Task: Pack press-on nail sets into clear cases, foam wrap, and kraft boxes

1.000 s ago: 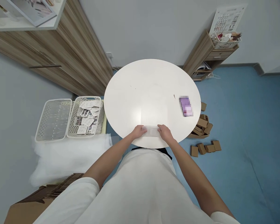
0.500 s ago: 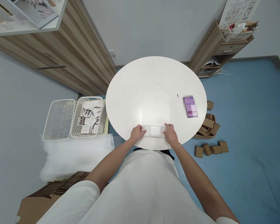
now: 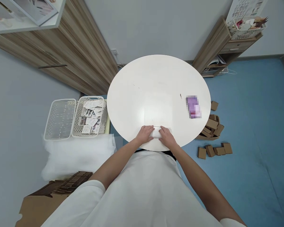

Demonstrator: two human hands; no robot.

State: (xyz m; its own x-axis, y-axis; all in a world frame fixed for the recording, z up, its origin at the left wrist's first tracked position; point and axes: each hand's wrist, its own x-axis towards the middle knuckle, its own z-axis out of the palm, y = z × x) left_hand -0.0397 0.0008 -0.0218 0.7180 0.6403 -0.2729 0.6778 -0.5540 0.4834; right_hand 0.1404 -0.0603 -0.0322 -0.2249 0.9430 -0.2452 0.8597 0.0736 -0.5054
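Near the front edge of the white oval table (image 3: 127,94) lies a thin, whitish translucent wrapping sheet (image 3: 158,118), its near part folded into a flat strip (image 3: 156,132). Something white shows through the middle of that strip. My left hand (image 3: 145,134) is closed on the strip's left part, fingers over the top. On the right part, my right hand (image 3: 166,136) grips in the same way, close to the left. Both palms hide the strip's ends, and the thumbs are at its near edge. What is inside the wrapping cannot be made out.
A blurred purple packet (image 3: 193,107) lies at the table's right. To the left stand a white basket (image 3: 104,108) of small cards and a clear bin (image 3: 59,119), with white sheets (image 3: 78,154) before them. Small brown boxes (image 3: 213,124) sit on the floor right.
Both hands have slid inward along the strip, from its ends toward the middle. Their fingers now lie over its top. The view has shifted slightly.
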